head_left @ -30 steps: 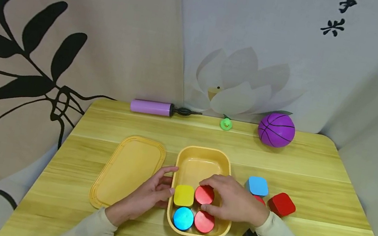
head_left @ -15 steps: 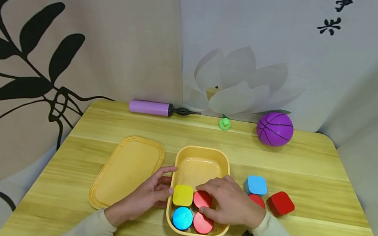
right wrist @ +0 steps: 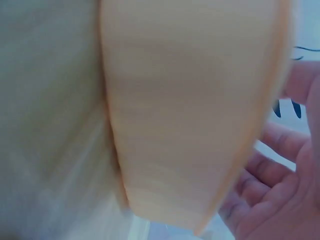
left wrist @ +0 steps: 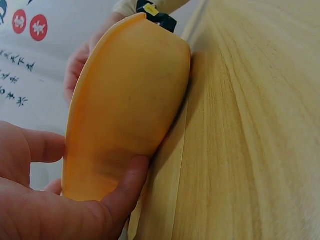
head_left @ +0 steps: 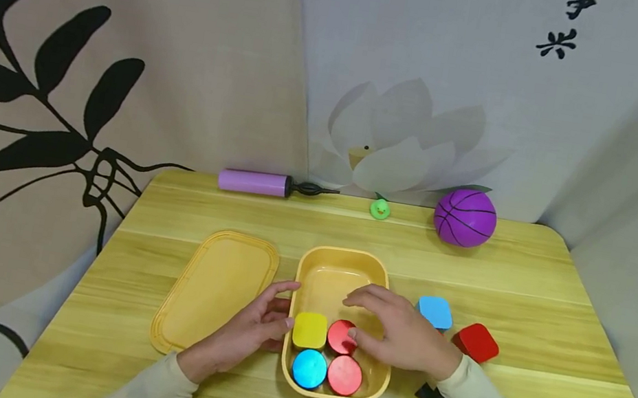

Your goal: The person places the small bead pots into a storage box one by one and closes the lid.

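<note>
A yellow-orange plastic box (head_left: 344,279) stands on the table. Inside its near half lie a yellow square block (head_left: 310,330), a blue round block (head_left: 309,369), and two red round blocks, one nearest the front (head_left: 344,376) and one behind it (head_left: 340,336). My left hand (head_left: 253,328) rests against the box's left side; the left wrist view has its fingers on the outer wall (left wrist: 125,90). Over the box's right side hovers my right hand (head_left: 404,331), thumb and fingers spread, holding nothing. Its thumb overlaps the rear red block in the head view.
A blue square block (head_left: 435,312) and a red square block (head_left: 476,342) lie right of the box. The flat matching lid (head_left: 216,294) lies to its left. Along the back are a purple pump (head_left: 255,183), a small green duck (head_left: 380,209) and a purple ball (head_left: 465,218).
My right hand has let go of the rear red round block and lifted up and slightly right. It now covers the loose red block on the table. My left hand has stayed at the box.
</note>
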Available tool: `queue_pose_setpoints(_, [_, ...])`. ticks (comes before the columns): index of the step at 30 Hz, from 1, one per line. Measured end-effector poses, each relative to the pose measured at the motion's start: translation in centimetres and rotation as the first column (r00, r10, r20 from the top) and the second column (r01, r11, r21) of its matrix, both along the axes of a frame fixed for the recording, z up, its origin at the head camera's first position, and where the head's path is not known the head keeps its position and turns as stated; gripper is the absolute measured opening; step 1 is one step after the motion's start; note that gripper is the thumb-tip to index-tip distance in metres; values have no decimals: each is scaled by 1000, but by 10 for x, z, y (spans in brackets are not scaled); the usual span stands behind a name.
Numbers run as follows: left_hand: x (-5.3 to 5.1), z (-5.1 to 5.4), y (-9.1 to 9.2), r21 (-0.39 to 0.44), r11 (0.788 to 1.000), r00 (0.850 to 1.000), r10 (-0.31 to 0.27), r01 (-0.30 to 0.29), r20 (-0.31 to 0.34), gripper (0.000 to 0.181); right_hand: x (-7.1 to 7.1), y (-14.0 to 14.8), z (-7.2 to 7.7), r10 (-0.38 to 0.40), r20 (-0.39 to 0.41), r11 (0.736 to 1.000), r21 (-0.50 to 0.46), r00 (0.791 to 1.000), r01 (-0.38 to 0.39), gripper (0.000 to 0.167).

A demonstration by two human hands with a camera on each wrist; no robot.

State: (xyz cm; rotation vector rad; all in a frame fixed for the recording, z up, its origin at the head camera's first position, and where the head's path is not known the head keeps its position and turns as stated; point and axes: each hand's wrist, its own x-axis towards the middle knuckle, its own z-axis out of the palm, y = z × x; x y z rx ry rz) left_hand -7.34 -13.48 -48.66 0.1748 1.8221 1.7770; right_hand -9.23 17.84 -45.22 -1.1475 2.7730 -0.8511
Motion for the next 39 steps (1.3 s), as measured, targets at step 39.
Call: queue_pose_setpoints(39, [1,1,-1,44,999,1000,-10,10,4,67,34,170,-12,-485,-47,875,-26,873,484,46])
